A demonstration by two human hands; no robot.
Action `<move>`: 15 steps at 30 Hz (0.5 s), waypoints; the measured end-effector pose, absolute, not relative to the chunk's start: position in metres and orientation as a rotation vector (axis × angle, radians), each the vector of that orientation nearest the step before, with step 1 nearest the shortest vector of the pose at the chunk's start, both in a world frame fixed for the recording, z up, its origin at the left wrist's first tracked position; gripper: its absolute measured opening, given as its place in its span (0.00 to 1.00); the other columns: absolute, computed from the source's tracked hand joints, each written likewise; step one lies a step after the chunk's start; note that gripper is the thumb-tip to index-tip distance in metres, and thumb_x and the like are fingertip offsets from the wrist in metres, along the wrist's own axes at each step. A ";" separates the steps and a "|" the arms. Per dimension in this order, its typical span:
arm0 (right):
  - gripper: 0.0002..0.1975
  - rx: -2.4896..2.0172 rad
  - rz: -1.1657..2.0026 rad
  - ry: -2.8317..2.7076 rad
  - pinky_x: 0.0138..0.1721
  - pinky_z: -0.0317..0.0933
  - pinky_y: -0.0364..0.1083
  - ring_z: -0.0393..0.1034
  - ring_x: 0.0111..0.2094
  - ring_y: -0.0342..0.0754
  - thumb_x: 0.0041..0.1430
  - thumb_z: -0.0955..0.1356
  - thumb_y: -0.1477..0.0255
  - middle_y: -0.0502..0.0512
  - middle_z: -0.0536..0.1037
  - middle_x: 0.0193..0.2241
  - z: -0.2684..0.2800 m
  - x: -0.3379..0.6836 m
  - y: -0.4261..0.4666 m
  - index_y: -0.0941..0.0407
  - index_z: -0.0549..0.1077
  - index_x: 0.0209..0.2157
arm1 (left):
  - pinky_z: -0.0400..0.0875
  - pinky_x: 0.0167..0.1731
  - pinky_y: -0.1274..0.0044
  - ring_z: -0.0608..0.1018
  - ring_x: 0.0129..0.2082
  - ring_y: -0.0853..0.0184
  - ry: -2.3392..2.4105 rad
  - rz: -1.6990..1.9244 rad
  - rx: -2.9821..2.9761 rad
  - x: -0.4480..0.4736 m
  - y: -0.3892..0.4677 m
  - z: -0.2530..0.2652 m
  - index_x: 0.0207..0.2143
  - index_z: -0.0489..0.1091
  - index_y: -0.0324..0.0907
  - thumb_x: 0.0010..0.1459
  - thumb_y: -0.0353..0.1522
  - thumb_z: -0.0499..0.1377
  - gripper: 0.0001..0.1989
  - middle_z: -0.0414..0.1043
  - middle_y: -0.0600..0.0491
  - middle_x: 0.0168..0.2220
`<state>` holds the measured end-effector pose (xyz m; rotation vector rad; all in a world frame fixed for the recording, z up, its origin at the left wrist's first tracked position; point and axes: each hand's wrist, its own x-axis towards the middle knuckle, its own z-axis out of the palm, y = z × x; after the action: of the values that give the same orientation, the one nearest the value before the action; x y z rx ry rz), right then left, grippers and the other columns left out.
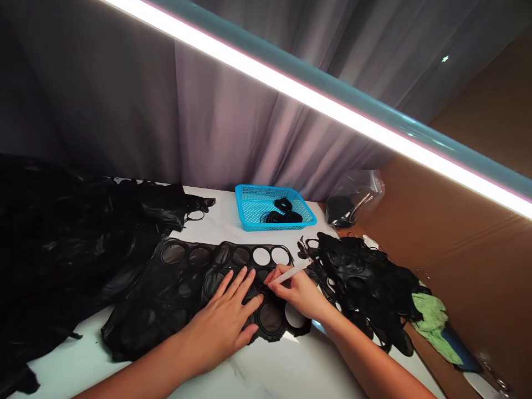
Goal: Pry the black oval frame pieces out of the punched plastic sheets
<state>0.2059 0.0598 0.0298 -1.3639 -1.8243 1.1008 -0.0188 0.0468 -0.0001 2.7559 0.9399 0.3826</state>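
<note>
A black sheet (183, 246) with rows of round rings and holes lies on the white table before me. My left hand (226, 318) rests flat on it, fingers spread, palm down. In my right hand (299, 288) is a slim white pen-like tool (293, 271), pinched between thumb and fingers. Its tip points down at the sheet, just right of my left fingertips; the tip itself is hidden by my fingers. White table shows through two holes in the top row and one at the lower right.
A blue plastic basket (245, 221) with several black rings stands behind the sheet. Black scraps (366, 271) are heaped at right, beside a green cloth (430, 316). A large black pile (75, 238) covers the left. A clear bag (357, 194) sits back right; a lit tube lamp (307, 100) hangs above.
</note>
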 end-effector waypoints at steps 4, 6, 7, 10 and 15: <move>0.04 -1.349 1.074 -1.858 0.36 0.60 0.44 0.69 0.34 0.46 0.58 0.67 0.74 0.52 0.77 0.32 0.027 0.208 0.061 0.56 0.71 0.29 | 0.46 0.64 0.57 0.48 0.69 0.51 0.936 0.371 2.744 -0.020 0.047 0.003 0.60 0.62 0.48 0.63 0.38 0.58 0.23 0.42 0.47 0.70; 0.04 -1.338 1.062 -1.865 0.37 0.61 0.44 0.69 0.35 0.46 0.59 0.67 0.73 0.52 0.77 0.33 0.025 0.207 0.060 0.56 0.70 0.29 | 0.46 0.65 0.57 0.48 0.69 0.51 0.932 0.374 2.742 -0.020 0.046 0.004 0.60 0.62 0.48 0.63 0.37 0.58 0.23 0.43 0.47 0.70; 0.05 -1.332 1.059 -1.867 0.37 0.61 0.44 0.69 0.35 0.46 0.59 0.67 0.74 0.52 0.77 0.33 0.025 0.207 0.060 0.56 0.70 0.28 | 0.45 0.65 0.57 0.48 0.69 0.51 0.933 0.372 2.743 -0.020 0.046 0.004 0.60 0.62 0.48 0.63 0.37 0.58 0.23 0.43 0.47 0.70; 0.05 -1.321 1.066 -1.863 0.38 0.60 0.44 0.69 0.35 0.46 0.58 0.67 0.74 0.51 0.76 0.33 0.025 0.206 0.060 0.56 0.70 0.28 | 0.46 0.65 0.57 0.48 0.69 0.51 0.933 0.366 2.746 -0.020 0.046 0.004 0.60 0.62 0.48 0.63 0.37 0.58 0.23 0.42 0.47 0.70; 0.05 -1.319 1.097 -1.845 0.38 0.60 0.44 0.69 0.35 0.46 0.58 0.67 0.75 0.52 0.76 0.33 0.027 0.206 0.060 0.56 0.69 0.27 | 0.46 0.64 0.57 0.48 0.69 0.51 0.925 0.382 2.742 -0.020 0.046 0.003 0.60 0.62 0.48 0.63 0.37 0.58 0.23 0.41 0.47 0.71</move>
<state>0.2060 0.0600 0.0272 -1.3195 -1.8451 1.0969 -0.0199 0.0463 0.0026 2.7416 0.9247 0.3818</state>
